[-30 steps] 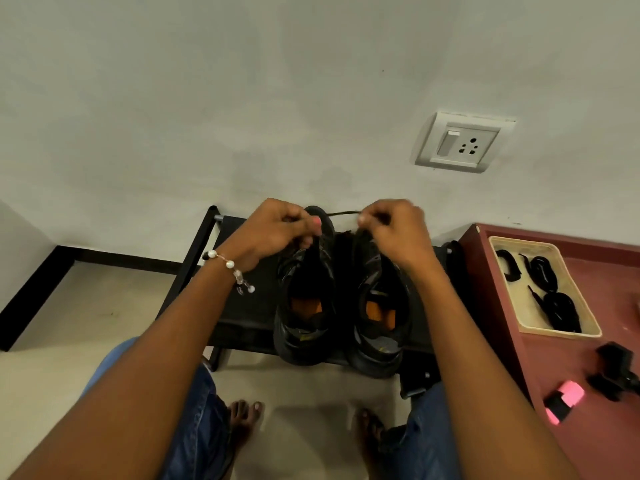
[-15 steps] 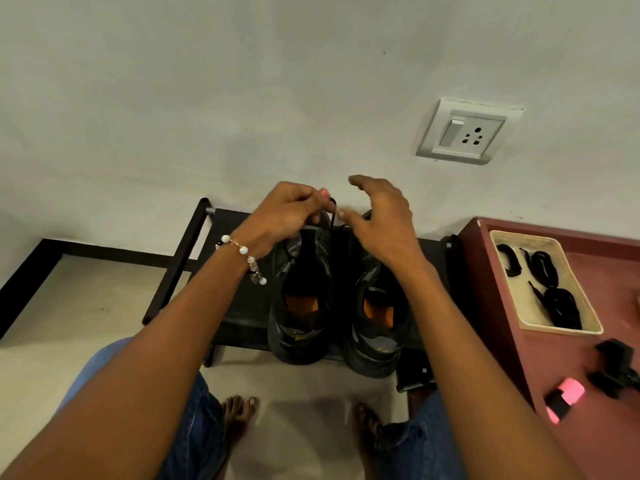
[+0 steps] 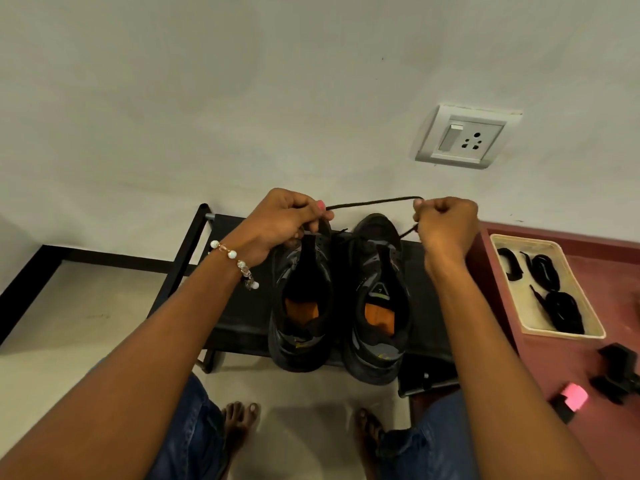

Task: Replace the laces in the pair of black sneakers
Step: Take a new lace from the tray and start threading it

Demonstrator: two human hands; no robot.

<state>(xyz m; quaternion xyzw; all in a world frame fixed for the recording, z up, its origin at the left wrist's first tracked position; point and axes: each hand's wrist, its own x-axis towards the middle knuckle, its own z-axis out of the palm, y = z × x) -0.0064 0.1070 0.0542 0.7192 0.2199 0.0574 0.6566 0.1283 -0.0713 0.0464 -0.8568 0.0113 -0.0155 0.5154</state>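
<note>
Change since half a second ago: hands apart, black lace now stretched between them. Item: pair of black sneakers, orange insoles, side by side on a black rack at frame centre, toes toward 12 o'clock. Left hand, at 11 o'clock of the pair: fingers pinch one lace end. Right hand, at 1 o'clock: fist closed round the lace. Spare laces in tray at 3 o'clock.

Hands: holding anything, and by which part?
Both pinch one thin black shoelace: left hand near one end, right hand further along.
</note>
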